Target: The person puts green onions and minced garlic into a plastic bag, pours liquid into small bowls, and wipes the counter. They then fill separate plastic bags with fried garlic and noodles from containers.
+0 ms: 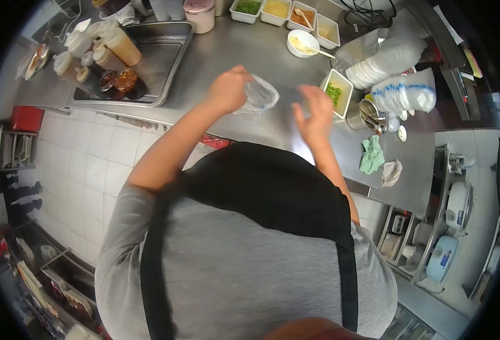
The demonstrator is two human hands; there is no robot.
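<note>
My left hand (230, 90) is closed on the edge of a clear plastic bag (264, 95) above the steel counter. The bag's mouth looks rounded and spread, facing right, and nothing shows inside it. My right hand (315, 116) is off to the right of the bag, slightly blurred, with its fingers apart and nothing in them. Just beyond that hand sits a white tray of chopped green herbs (334, 93), partly behind the fingers.
At left, a dark metal tray (168, 73) bears squeeze bottles (120, 45) and sauce jars. Small white tubs (275, 11) line the back, near a white bowl (302, 44) with a spoon. Wrapped stacks (386, 62), a utensil pot (363, 115) and a green cloth (372, 154) lie right.
</note>
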